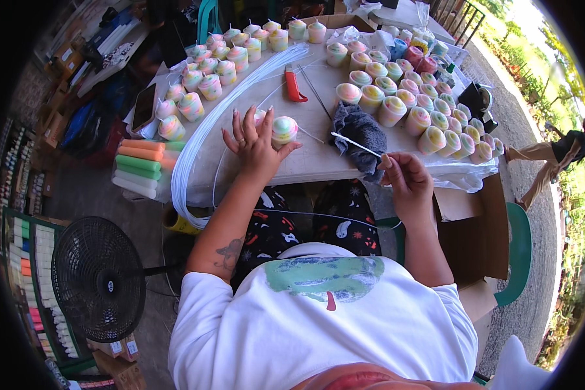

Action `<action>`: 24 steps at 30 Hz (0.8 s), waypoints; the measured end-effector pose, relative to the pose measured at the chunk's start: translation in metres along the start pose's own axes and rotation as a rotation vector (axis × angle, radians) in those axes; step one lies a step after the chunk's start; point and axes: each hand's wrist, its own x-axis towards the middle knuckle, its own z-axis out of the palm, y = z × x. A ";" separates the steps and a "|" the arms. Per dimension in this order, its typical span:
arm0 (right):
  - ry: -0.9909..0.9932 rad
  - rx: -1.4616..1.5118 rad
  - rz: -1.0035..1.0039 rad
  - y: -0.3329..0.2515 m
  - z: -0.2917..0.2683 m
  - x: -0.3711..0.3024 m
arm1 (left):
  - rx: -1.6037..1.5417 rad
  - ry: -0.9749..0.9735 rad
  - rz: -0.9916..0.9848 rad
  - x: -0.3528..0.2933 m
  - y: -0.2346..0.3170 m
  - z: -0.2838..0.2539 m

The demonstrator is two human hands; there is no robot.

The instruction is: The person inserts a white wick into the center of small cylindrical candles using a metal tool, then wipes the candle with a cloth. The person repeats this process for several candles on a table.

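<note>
My left hand (257, 146) is open over the near part of the table, its fingers spread. Between its thumb and index finger stands a small cup-shaped candle (285, 129) in swirled pastel colours; whether they touch it I cannot tell. A second candle (259, 116) is partly hidden behind the fingers. My right hand (407, 185) pinches a thin white rod (357, 144), which points left across a dark grey cloth (359, 133). A thin strand runs below that hand, over my lap. Farther back lie a red-handled cutter (294, 86) and a slim metal rod (314, 90).
Several wicked candles (209, 86) stand at the back left, and rows of candles without visible wicks (392, 111) at the right. A bundle of white wicks (201, 133) curves between. Coloured sticks (140, 166) lie at the left edge. A fan (97, 279) and cardboard box (474, 227) flank me.
</note>
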 end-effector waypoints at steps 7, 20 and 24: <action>-0.167 -0.544 -0.414 -0.018 0.007 -0.006 | -1.265 -0.426 0.043 0.018 0.032 -0.083; -0.514 -0.635 -0.552 -0.026 0.011 -0.018 | -1.204 -0.687 0.209 -0.006 0.008 -0.101; -0.544 -0.586 -0.496 -0.030 0.009 -0.016 | -0.990 -0.425 0.531 -0.005 0.007 -0.107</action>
